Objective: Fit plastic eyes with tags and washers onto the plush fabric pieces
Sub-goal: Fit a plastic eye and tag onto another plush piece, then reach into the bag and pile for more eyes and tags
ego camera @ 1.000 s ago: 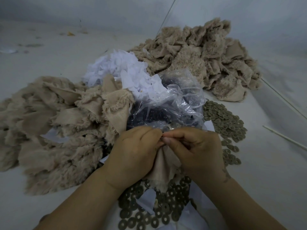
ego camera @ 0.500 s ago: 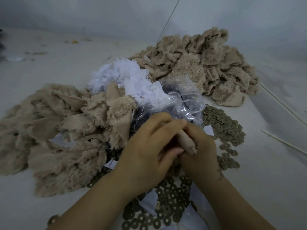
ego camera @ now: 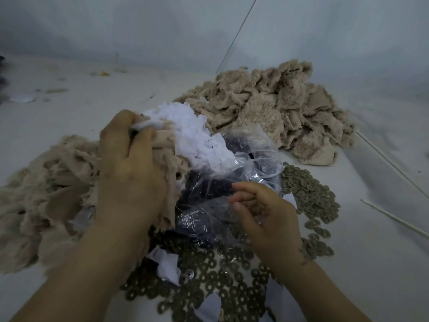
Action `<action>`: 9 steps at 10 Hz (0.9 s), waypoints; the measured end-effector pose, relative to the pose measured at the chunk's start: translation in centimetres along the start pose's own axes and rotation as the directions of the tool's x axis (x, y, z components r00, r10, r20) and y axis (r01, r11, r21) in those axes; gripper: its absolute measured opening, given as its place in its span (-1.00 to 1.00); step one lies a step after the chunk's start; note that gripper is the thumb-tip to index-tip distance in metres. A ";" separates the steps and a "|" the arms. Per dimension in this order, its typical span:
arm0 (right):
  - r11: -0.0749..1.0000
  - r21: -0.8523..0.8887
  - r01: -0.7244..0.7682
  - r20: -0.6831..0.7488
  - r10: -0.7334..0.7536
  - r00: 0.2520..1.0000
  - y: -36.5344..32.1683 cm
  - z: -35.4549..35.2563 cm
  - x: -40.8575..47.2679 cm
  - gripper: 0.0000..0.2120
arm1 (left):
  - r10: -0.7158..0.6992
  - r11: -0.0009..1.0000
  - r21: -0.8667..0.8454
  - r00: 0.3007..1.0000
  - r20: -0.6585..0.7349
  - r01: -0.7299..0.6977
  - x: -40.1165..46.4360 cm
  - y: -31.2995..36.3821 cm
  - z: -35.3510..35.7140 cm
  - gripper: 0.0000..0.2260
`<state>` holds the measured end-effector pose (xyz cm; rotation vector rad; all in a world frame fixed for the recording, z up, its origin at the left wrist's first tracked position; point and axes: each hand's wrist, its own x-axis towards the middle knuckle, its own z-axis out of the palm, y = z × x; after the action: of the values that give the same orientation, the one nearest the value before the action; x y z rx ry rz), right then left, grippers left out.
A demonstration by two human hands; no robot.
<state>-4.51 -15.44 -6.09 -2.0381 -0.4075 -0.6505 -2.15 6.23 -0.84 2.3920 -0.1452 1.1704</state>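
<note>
Plush fabric pieces point(ego camera: 41, 182), beige, heaped at left on the white table point(ego camera: 371, 263). Left hand point(ego camera: 130, 168), fingers curled round one plush piece point(ego camera: 167, 159) together with a white tag, held raised over the left heap. White paper tags point(ego camera: 185, 133), piled at centre. Clear plastic bag point(ego camera: 250, 159) of dark plastic eyes, beside the tags. Right hand point(ego camera: 264, 214), fingers loosely curled over the bag; whether it pinches anything, cannot tell. Washers point(ego camera: 308, 194), strewn at right and near edge. Second plush heap point(ego camera: 278, 108), far right.

Dim, bluish, even light; soft shadows; slight motion blur; wide-angle bending at the edges.
</note>
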 end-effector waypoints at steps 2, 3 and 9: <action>0.999 -0.019 -0.030 -0.051 0.029 0.998 0.0 -0.8 1.7 -0.71 | -0.146 0.936 0.350 0.953 0.266 0.046 -1.1 1.3 1.2 -0.75; 0.994 -0.034 -0.104 -0.143 0.098 0.985 0.7 -1.3 3.8 -0.72 | 0.022 0.955 0.272 0.938 0.346 -0.123 -1.6 3.9 2.3 -0.68; 0.666 -0.593 -0.452 0.172 0.654 0.737 15.0 -0.6 17.7 -0.46 | 0.182 0.916 0.176 0.765 0.617 -0.359 -1.7 6.8 8.8 -0.55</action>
<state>17.40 -23.11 -5.54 -2.6377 0.2509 0.0536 1.17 -4.02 -4.26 3.0117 -0.5848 0.5220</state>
